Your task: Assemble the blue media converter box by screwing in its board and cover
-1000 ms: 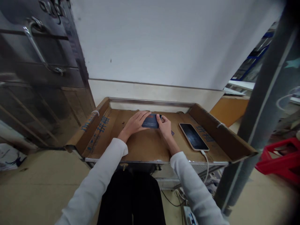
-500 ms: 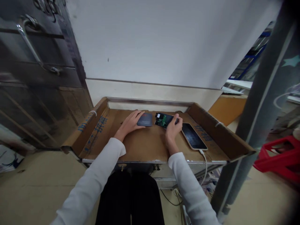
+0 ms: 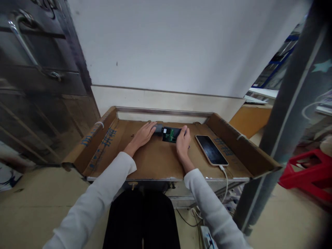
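Left hand gripping a dark case at the frame's centre, I hold a black-and-green circuit board just beside it in my right hand.

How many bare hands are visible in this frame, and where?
2: the left hand at the left end of the grey case, and the right hand gripping the piece with green circuitry. No other hand shows.

Surface: metal-edged, lined with brown cardboard bearing blue characters | Cardboard side walls rise left and right | Phone lies screen-up at right, white cable trailing from its near end over the front edge
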Available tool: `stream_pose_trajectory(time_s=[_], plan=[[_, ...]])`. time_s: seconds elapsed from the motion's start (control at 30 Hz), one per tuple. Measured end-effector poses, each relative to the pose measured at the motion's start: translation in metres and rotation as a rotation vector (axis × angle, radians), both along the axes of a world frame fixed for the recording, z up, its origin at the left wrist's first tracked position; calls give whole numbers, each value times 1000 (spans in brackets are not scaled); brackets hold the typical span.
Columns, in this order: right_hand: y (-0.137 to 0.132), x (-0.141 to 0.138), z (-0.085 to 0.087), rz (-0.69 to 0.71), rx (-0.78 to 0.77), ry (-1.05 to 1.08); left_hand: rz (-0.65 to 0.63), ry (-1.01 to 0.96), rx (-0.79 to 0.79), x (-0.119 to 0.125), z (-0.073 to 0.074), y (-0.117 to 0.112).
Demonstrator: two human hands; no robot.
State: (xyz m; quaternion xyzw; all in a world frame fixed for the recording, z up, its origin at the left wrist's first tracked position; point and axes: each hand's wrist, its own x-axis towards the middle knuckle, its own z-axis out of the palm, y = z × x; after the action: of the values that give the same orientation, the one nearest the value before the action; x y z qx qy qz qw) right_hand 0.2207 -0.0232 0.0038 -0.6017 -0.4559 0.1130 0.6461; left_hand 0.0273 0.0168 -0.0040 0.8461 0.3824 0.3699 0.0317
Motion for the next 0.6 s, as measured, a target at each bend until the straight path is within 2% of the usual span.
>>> stream_pose_trajectory(time_s=[0.1, 0.2, 0.43, 0.6], plan=[[5, -2, -6, 40, -31, 68, -197, -74, 5, -2, 12, -15], [8, -2, -10, 108, -43, 82, -272, -14, 107, 0, 15, -23], [7, -8, -11, 200, -82, 48, -242, 169, 228, 2, 4, -15], [0, -1, -7, 282, -83, -54, -214, 182, 285, -7, 6, -21]])
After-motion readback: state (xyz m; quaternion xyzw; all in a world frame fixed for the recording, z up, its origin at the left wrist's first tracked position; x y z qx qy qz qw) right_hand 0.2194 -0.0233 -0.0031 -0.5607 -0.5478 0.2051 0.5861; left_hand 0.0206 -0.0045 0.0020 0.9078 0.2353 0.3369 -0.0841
